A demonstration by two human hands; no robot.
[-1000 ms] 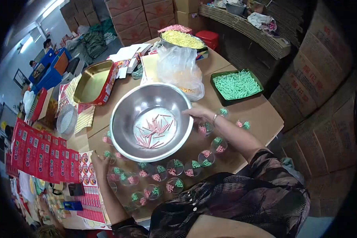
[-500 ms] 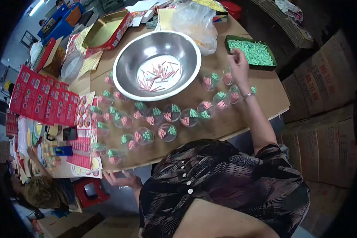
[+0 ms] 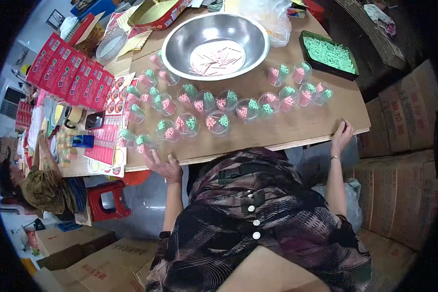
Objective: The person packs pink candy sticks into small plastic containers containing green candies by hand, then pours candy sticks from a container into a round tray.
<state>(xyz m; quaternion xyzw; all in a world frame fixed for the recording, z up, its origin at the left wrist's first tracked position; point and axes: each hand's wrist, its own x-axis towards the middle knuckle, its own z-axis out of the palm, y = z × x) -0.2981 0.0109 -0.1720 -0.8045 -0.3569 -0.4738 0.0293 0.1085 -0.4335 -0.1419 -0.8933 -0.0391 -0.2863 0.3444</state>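
My left hand (image 3: 163, 167) is at the table's front edge, fingers spread and holding nothing, just below a clear cup (image 3: 144, 143) of pink and green sticks. Near the right front corner, my right hand (image 3: 342, 137) rests by the edge with its fingers bent together; whether anything is between them is too small to tell. Several similar clear cups stand across the table (image 3: 277, 127), such as one (image 3: 217, 122) near the middle. Behind them sits a large steel bowl (image 3: 168, 53) with loose pink sticks (image 3: 217, 61) inside. A dark tray (image 3: 326, 68) at the back right holds green sticks (image 3: 330, 52).
Red printed packets (image 3: 70, 73) and sticker sheets (image 3: 104, 141) lie at the left, near a blue box (image 3: 83, 141). Another person (image 3: 48, 187) is at the far left by a red stool (image 3: 107, 200). Cardboard boxes (image 3: 401, 190) are stacked at the right.
Both hands have left the bowl. My right hand has passed near the green tray and come down to the right front edge; my left is at the front edge. The view has shifted.
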